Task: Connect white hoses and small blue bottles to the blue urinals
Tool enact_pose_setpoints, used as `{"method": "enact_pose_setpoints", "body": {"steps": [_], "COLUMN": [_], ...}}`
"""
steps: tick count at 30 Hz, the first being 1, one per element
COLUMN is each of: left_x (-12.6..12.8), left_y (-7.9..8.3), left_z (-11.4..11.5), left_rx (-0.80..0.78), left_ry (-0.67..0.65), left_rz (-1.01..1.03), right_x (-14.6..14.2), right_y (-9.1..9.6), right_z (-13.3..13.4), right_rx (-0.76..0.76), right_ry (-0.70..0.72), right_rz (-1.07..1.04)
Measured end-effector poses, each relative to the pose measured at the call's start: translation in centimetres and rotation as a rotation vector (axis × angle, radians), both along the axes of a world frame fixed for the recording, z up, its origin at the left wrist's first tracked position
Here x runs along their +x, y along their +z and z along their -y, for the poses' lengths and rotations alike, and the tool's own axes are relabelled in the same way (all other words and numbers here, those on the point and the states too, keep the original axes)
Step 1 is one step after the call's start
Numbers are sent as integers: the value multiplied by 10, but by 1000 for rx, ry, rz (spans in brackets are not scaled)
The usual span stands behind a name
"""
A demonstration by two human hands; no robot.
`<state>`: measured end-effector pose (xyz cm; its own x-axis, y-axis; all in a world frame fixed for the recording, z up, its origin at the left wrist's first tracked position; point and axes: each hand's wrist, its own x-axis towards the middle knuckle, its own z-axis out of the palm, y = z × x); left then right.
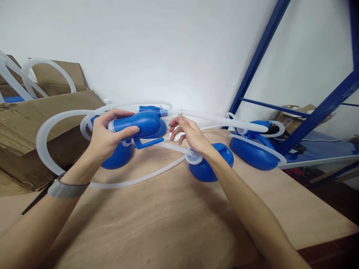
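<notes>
My left hand point(108, 130) grips a blue plastic urinal head point(140, 122) with a hooked handle, a clear collar at its left end and a ribbed nozzle at its right. To the right of this nozzle, my right hand point(187, 130) has its thumb and forefinger together and its other fingers loosely curled. A small metal hose clip point(182, 111) shows at those fingertips and appears pinched there. Behind, a pale ribbed hose point(207, 116) runs to the right. Under my right forearm lies a blue jug point(209, 168) with a clear collar.
Another blue jug point(117, 157) lies left, a third point(255, 151) right, among looped hoses. A cardboard box point(42, 130) with more hoses stands on the left of the wooden table point(140, 224). A white wall is behind; a blue metal rack point(260, 52) rises at right.
</notes>
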<state>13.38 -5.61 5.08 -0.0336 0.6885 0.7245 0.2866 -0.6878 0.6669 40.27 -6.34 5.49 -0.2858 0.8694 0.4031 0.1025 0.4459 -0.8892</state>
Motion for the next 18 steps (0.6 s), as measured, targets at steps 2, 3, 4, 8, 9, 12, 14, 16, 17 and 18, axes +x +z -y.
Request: {"method": "enact_pose_setpoints", "body": {"steps": [2,3,4,8,9,12,14,16,17,18], "left_x": [-1,-1,-1,-2,-2,0,1,2,3,3], "left_y": [0,0,-1,-3,-3,-1,0,1,1,1], "left_z": [0,-1,-1,-3,-2,0,2,3,3,3], "left_rx": [1,1,2,6,2,-15,-15,-10,-7,-4], "left_ry": [4,3,2,-11,-11,-14,-26,-41,-46,-52], "left_rz": [-8,-14,-17,-16,-19,-41,-50,-59,-65,-72], "right_x": [1,1,2,3,3,3,2,2,2,2], "right_y": [-1,-2,-2,-3,-3,-3,-4,-6,-7,-8], "right_z": [-1,-1,-2,-3,-3,-2,-3,-5,-6,-7], "right_rx": [-6,-10,-15,-19,-17,-8,0,1,1,1], "right_ry": [8,15,24,62,73,108,117,115,114,116], "right_rz": [0,-1,-2,-12,-8,9,21,37,46,54]}}
